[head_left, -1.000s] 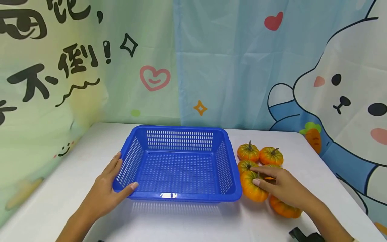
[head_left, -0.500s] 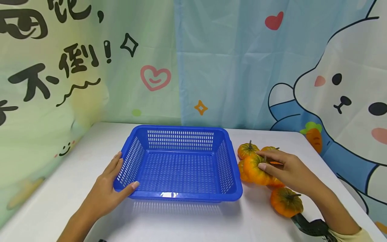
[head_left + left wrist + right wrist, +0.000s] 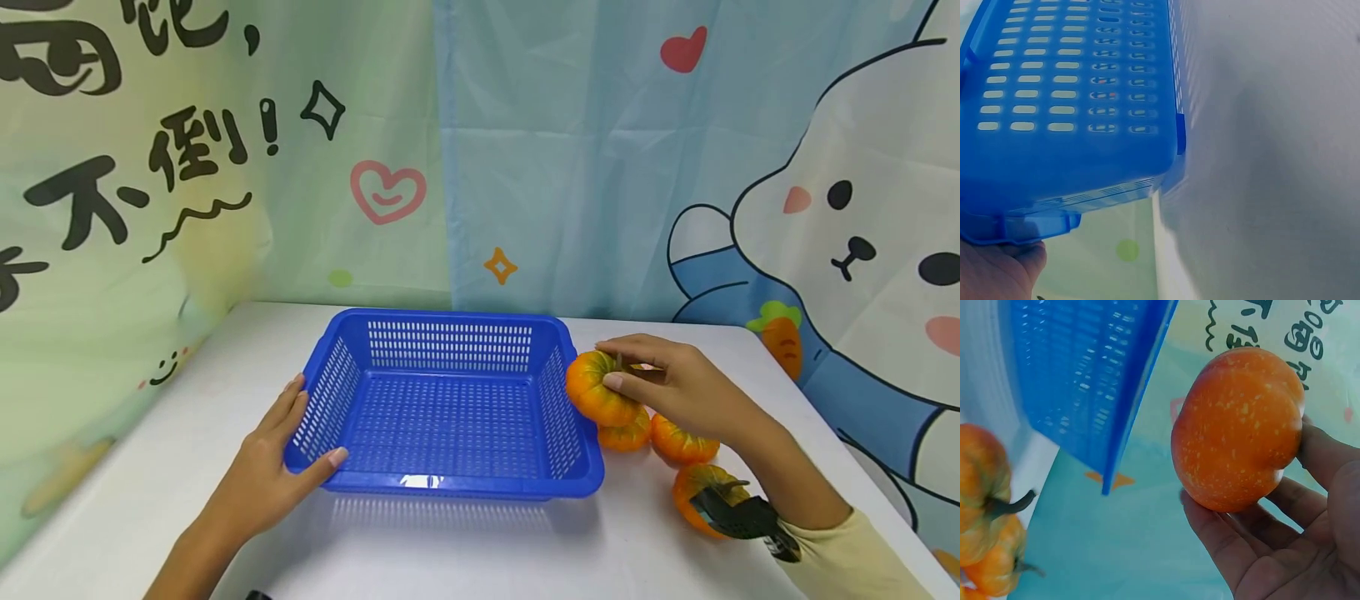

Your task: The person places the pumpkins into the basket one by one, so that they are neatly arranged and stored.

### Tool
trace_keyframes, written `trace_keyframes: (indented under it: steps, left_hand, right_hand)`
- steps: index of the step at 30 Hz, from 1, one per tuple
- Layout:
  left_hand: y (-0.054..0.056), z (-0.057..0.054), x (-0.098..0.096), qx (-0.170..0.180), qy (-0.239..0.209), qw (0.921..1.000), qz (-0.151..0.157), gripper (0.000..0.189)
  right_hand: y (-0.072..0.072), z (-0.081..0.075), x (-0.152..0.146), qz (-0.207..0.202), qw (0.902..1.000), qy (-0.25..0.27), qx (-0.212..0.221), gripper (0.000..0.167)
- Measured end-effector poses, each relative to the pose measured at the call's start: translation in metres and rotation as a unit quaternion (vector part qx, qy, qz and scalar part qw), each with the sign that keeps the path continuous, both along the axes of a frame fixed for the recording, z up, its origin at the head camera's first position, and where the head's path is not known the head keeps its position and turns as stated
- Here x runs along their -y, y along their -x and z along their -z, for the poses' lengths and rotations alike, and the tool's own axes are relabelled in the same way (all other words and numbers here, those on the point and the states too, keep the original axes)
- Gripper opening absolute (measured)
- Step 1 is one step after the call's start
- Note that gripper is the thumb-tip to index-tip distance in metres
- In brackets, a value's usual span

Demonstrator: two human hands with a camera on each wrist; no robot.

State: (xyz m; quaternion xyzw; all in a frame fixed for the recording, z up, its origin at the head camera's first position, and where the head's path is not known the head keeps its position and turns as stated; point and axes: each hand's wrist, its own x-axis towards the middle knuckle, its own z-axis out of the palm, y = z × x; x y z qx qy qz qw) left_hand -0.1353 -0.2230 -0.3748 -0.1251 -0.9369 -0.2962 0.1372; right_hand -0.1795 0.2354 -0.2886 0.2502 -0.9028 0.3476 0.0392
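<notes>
My right hand [image 3: 678,379] pinches a small orange pumpkin [image 3: 596,392] between thumb and fingers. That pumpkin overlaps the right rim of a blue plastic basket [image 3: 472,487] in the head view. Seen from the right wrist, its smooth speckled orange underside faces the camera, off the table, with the basket wall to its left. My left hand [image 3: 262,467] rests at the basket's near left corner, thumb over the rim and straight fingers along the outer side. From the left wrist, the basket's slotted outer wall [image 3: 1072,156] fills much of the picture.
More small pumpkins lie right of the basket, among them one by the rim [image 3: 626,432], an orange one [image 3: 684,442] and a nearer one [image 3: 697,500] partly behind the black wrist strap [image 3: 738,515]. A printed curtain [image 3: 555,208] hangs behind the white table [image 3: 450,558].
My right hand has lifted the pumpkin from the group and carried it up and left to the basket's right rim. The left hand and basket stay where they were.
</notes>
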Motion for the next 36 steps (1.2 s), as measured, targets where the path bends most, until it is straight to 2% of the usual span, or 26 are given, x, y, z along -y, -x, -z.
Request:
trace_keyframes:
  steps: [5,12,23,36]
  left_hand:
    - [0.000,-0.001,0.000,0.005,0.005,1.0000,-0.003,0.093]
    - [-0.001,-0.003,-0.001,0.002,0.004,1.0000,-0.002,0.093]
    - [-0.001,-0.004,-0.001,0.006,0.007,1.0000,-0.005,0.094]
    - [-0.001,-0.004,0.000,-0.004,-0.004,1.0000,0.003,0.092]
  right_hand:
    - [0.008,-0.005,0.014,-0.008,0.9998,0.005,0.018,0.044]
    - [0.021,-0.005,0.030,-0.009,0.9997,-0.017,0.016,0.045]
    - [0.043,-0.003,0.048,-0.057,0.9978,-0.004,0.033,0.049]
    - [0.055,-0.005,0.076,-0.093,0.9936,0.022,0.061,0.046]
